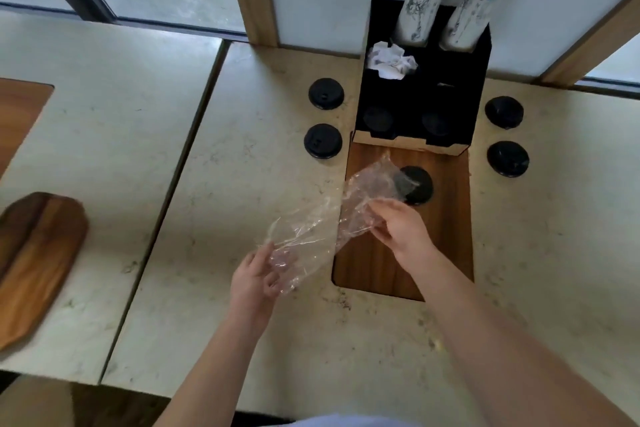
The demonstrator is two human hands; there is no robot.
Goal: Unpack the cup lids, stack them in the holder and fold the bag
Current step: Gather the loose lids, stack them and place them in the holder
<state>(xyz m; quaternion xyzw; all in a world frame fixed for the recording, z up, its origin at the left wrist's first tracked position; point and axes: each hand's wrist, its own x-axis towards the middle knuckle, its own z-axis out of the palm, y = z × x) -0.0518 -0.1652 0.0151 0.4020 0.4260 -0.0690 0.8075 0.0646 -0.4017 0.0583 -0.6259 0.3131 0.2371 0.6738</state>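
Hands: left hand (256, 274) pinches the near end of a clear crinkled plastic bag (322, 222); right hand (398, 229) grips its far end. Bag's long axis runs diagonally, near-left to far-right, held above the pale stone table (207, 184).

Round black plastic cup lids, left to right: two (323, 141) left of the black box holder (422, 94); one (415, 185) on the wooden inlay (446, 218), just beyond the right hand, partly under the bag; two (507, 158) right.

Likely next: lids to holder.
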